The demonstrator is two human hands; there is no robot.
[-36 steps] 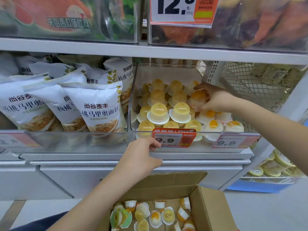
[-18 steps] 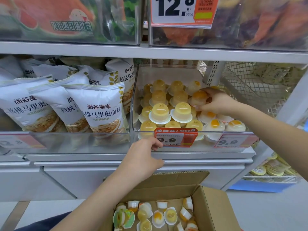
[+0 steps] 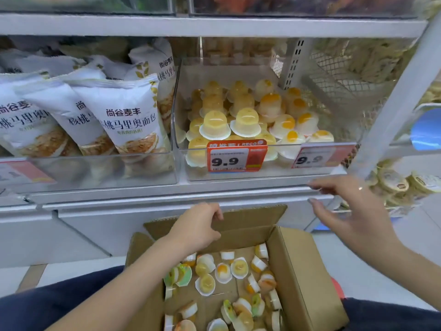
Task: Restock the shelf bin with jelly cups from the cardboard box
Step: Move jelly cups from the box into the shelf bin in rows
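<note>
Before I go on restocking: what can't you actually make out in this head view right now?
- Left hand: fingers curl over the box flap; whether they grip it is hidden.
- Box front: cut off by the bottom edge, so the cup count is unknown.
- Bin lower layers: hidden by top jelly cups and price tags.
- Right hand: motion-blurred.

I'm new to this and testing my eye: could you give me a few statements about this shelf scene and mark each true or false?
1. The right hand holds a jelly cup. False: its fingers are spread and hold nothing.
2. The cardboard box still contains jelly cups. True.
3. The price tag on the shelf bin reads 9.9. True.
4. The bags of bread sit to the right of the bin. False: they sit to its left.
5. The left hand is above the open box. True.
</note>
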